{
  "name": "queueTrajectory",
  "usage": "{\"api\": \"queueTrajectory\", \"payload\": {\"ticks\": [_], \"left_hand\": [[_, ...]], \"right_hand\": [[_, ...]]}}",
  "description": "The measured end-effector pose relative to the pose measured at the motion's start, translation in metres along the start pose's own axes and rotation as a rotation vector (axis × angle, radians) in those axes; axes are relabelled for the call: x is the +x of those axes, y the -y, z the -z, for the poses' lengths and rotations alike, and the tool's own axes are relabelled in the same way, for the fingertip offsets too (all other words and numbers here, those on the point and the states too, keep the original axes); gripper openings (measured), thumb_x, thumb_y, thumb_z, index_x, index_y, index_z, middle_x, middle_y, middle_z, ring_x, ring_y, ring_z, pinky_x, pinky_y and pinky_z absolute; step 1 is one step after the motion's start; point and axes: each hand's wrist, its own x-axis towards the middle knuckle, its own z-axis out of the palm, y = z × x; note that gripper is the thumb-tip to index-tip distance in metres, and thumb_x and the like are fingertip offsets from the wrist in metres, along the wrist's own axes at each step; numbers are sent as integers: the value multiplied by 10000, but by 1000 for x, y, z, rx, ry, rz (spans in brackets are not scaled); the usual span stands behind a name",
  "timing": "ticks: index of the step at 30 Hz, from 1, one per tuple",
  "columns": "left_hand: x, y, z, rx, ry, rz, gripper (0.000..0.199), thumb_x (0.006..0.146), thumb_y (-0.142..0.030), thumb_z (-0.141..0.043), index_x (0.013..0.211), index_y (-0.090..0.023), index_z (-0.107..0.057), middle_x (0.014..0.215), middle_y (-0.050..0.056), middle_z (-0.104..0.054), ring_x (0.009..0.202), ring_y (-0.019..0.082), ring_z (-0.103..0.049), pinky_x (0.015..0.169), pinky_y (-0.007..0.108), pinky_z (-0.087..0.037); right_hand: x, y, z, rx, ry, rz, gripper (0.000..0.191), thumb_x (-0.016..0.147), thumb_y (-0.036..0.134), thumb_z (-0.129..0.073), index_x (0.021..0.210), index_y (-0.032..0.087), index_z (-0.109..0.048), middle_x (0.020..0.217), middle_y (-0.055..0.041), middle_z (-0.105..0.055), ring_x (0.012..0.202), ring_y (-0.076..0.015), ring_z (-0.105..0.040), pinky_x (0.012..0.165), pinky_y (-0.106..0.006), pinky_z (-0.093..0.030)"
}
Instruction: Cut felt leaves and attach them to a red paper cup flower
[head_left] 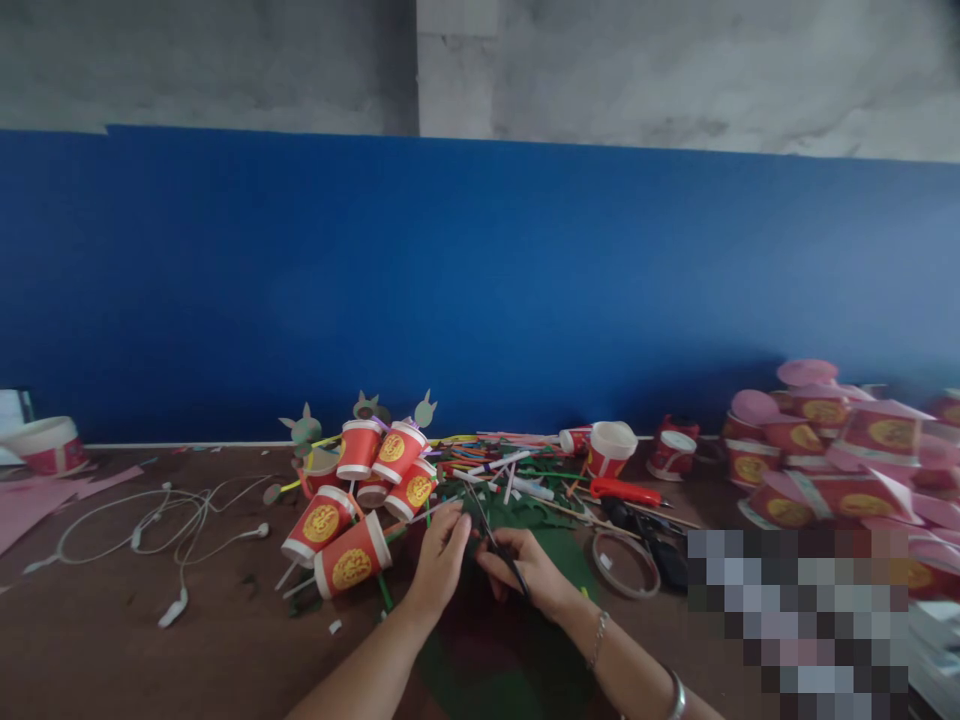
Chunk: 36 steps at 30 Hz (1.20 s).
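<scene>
My right hand (534, 572) grips a pair of scissors (513, 570) with dark handles, the blades angled up and to the left. Between the thumb and fingers of my left hand (441, 555) is a small piece of dark green paper (472, 518), close to the blades. Whether the blades touch the paper is hard to make out. Under and behind my hands lies a larger green sheet (562, 550) with cut edges. Left of my left hand, red paper cups (352, 562) with gold prints lie in a cluster, several with sticks and grey-green animal-head cutouts (425, 408).
Coloured paper strips (487, 450) are strewn behind my hands. To the right are a roll of tape (626, 565), a red-handled tool (626, 490), and stacked cups with pink paper (817, 450). White earphones (176, 605) lie left. A blue panel (480, 290) stands behind the table.
</scene>
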Motion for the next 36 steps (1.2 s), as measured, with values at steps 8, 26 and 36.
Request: {"api": "queueTrajectory", "payload": {"ticks": [8,26,36], "left_hand": [[0,-2,0,15,60,-18,305,844,-359,-448,652,-169,-588,831,55,-598,866,202,-533,822,329,-403],[-1,2,1,35,-14,6,334,826,-410,-479,622,-172,-595,852,63,-609,925,216,-532,852,344,-397],[-1,-1,0,32,-19,-26,288,825,-365,-488,659,-165,-612,939,85,-595,919,209,-544,808,332,-433]], "right_hand": [[-1,4,1,-16,13,14,341,674,468,-664,715,146,-559,440,49,-519,389,-74,-454,399,-172,-328],[-2,9,0,-16,-10,-27,360,662,486,-659,674,144,-547,387,66,-474,330,-62,-402,356,-172,-293],[-3,10,1,30,23,-22,346,667,472,-662,728,144,-569,431,47,-531,375,-80,-460,392,-179,-339]]}}
